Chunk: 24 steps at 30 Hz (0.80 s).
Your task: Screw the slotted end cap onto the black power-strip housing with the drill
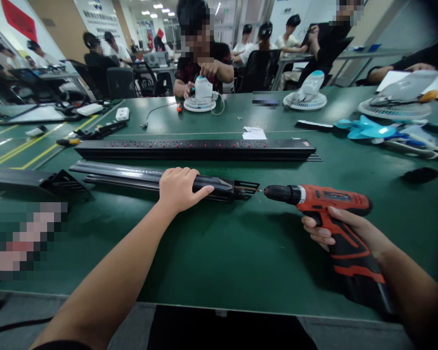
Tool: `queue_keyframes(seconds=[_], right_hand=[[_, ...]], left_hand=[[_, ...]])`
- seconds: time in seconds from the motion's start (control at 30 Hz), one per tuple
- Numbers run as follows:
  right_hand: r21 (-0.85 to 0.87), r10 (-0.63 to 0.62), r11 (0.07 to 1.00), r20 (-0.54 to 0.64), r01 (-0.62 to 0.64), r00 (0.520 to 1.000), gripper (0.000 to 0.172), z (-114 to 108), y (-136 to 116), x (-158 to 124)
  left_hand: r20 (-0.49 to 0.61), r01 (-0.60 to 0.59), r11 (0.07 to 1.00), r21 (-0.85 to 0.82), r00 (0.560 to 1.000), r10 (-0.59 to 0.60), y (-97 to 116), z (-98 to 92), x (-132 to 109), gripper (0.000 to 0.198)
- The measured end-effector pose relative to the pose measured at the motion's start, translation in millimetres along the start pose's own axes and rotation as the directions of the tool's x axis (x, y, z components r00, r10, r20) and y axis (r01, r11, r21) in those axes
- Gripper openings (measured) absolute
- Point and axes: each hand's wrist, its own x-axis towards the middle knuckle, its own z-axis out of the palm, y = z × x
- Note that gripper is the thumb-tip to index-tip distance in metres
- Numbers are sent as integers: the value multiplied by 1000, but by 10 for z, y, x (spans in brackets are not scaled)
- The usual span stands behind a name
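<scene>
My left hand (178, 187) lies closed over a long black power strip housing (131, 177) that rests flat on the green table, pressing it down near its right end. My right hand (345, 231) grips the handle of a red and black cordless drill (328, 209). The drill lies level, its bit tip touching the open right end cap (246, 188) of the housing. A second long black power strip (193, 148) with a row of sockets lies parallel just behind.
Across the table a person handles a small white desk fan (201, 97). More fans (306, 95) and blue fan blades (372, 130) lie at the right. A yellow-handled screwdriver (68, 142), white adapter (122, 113) and paper slips (253, 133) sit further back. A black bracket (63, 184) lies left.
</scene>
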Motion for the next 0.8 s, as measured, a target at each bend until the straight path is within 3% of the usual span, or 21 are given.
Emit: queue_keyframes(seconds=[0.27,0.8], right_hand=[[21,-2,1000,23,1,1000,42,-25,16,25],[-7,2,1000,-5,-2,1000,35,-19,10,10]], left_hand=[[-18,-11,1000,21,1000,11,-10,19,-7,69],[-19,-3,1000,7,1000,3,4,-5,-9,66]])
